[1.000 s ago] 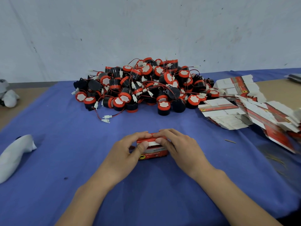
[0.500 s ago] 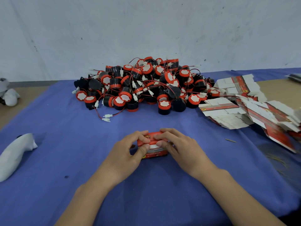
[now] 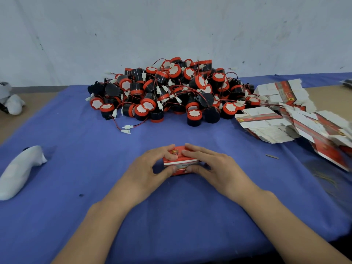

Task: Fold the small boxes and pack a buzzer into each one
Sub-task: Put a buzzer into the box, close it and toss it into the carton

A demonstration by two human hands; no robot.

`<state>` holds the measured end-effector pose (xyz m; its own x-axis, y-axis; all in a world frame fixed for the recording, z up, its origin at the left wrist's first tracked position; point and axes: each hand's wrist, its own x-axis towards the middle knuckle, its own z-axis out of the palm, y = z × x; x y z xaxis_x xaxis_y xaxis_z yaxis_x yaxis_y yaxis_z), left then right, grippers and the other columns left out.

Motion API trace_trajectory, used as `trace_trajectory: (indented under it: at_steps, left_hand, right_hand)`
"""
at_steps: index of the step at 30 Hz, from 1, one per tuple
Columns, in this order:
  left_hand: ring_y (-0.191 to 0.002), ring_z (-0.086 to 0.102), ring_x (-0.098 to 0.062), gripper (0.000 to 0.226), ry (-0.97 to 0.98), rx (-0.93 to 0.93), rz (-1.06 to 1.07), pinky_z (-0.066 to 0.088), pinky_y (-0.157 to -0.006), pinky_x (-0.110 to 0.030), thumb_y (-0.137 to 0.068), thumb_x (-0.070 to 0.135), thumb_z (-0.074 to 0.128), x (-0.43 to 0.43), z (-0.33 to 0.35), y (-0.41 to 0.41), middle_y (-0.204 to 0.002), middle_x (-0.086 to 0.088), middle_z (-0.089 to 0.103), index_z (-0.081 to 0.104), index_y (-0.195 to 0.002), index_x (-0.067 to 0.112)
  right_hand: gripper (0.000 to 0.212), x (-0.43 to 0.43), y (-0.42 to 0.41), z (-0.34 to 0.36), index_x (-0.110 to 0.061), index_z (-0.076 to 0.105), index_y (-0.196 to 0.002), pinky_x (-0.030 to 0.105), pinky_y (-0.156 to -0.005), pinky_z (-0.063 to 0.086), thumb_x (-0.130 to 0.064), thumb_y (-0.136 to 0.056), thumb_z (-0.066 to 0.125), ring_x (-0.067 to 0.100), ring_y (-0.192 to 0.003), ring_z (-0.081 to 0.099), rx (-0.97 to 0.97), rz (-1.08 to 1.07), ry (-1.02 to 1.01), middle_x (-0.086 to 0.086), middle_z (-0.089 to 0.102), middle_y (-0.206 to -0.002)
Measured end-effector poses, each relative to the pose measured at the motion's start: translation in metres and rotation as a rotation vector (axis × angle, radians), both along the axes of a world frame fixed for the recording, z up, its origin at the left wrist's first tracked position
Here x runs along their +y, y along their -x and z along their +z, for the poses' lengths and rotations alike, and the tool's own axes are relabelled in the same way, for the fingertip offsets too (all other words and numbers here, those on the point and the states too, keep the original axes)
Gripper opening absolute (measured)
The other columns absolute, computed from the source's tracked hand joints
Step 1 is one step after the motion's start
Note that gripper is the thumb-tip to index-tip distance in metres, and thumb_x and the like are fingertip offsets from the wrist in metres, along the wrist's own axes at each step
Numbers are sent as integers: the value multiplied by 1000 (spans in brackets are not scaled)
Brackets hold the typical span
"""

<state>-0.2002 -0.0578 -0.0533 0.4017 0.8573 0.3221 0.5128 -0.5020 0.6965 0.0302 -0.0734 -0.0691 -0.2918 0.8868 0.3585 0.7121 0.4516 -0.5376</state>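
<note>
Left hand point(image 3: 147, 169): fingers curled over top of small box point(image 3: 180, 162), thumb on its near face; gripping.
Right hand point(image 3: 215, 165): matching grip from opposite end, fingers bent.
Location of small box: on bench point(image 3: 76, 178), between both hands.
Buzzers point(image 3: 171, 92): heaped behind, well apart.
Flat boxes point(image 3: 276, 119): piled far right.

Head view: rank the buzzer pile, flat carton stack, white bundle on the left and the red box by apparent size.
1. buzzer pile
2. flat carton stack, cropped at right
3. white bundle
4. red box, partly covered
</note>
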Motion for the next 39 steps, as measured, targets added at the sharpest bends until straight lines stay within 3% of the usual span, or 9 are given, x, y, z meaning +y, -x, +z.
trace_trajectory:
  at_steps: [6, 12, 14, 17, 21, 24, 26, 30, 39]
  left_hand:
    - [-123, 47, 14, 21, 37, -95, 20, 47, -104, -30, -78, 50, 71, -1, -3, 2, -127, 45, 51, 68, -99, 53]
    - [-118, 54, 12, 19, 36, -185, 40, 46, -93, -11, -80, 37, 77, -5, -6, -1, -127, 30, 59, 72, -89, 54]
    - [-117, 55, 11, 22, 41, -179, 51, 46, -90, -11, -85, 28, 77, -6, -7, -2, -132, 24, 57, 70, -90, 48]
    - [-111, 59, 8, 16, 64, -266, 86, 49, -87, -16, -90, 23, 72, -6, -1, -6, -123, 16, 63, 70, -95, 38]
    - [-82, 62, 7, 15, 78, -482, 169, 46, -73, -9, -102, 27, 55, -10, 15, -19, -93, 16, 68, 68, -101, 21]
    - [-68, 58, 7, 22, 179, -643, 191, 44, -61, -8, -105, 23, 44, -16, 20, -39, -77, 15, 62, 57, -96, 8]
    - [-65, 56, 5, 19, 178, -693, 252, 44, -58, -11, -103, 21, 43, -19, 21, -51, -77, 11, 59, 54, -91, 12]
    - [-68, 57, 1, 16, 97, -782, 296, 48, -60, -17, -100, 20, 48, -17, 26, -60, -75, 13, 60, 56, -86, 19]
    - [-60, 52, 4, 20, 112, -681, 337, 42, -56, -14, -98, 22, 53, -14, 25, -69, -70, 11, 56, 51, -79, 19]
  right_hand:
    - [40, -2, 0, 5, -42, 58, -137, 30, -100, 50, -30, -99, 63, 2, -130, 54, -67, -20, -20, -34, 36, -147]
    - [40, -5, 1, 6, -41, 57, -139, 27, -98, 49, -29, -101, 60, 2, -123, 58, -99, -28, -9, -23, 41, -154]
    - [38, -4, 2, 6, -35, 60, -137, 13, -93, 44, -27, -100, 62, -11, -106, 55, -27, -7, 30, -19, 45, -152]
    - [29, -3, 8, 11, -28, 67, -129, 4, -93, 38, -24, -100, 63, -12, -110, 51, 159, -10, 55, -10, 58, -136]
    - [17, -9, 35, 22, -30, 68, -108, 15, -86, 50, -26, -106, 52, -3, -99, 64, 597, -7, 136, -9, 70, -106]
    - [28, -12, 61, 24, -23, 65, -102, 46, -98, 54, -31, -109, 40, 25, -105, 67, 934, -49, 249, 2, 71, -106]
    - [27, -14, 73, 27, -18, 62, -101, 50, -97, 54, -32, -109, 40, 24, -98, 67, 1048, -110, 272, 7, 70, -105]
    - [8, -14, 79, 34, -14, 58, -98, 18, -67, 52, -21, -103, 56, -1, -75, 65, 1098, -114, 180, -12, 67, -80]
    - [21, -16, 78, 35, -18, 53, -87, 24, -72, 51, -26, -106, 49, 2, -72, 59, 1049, -228, 198, -11, 61, -77]
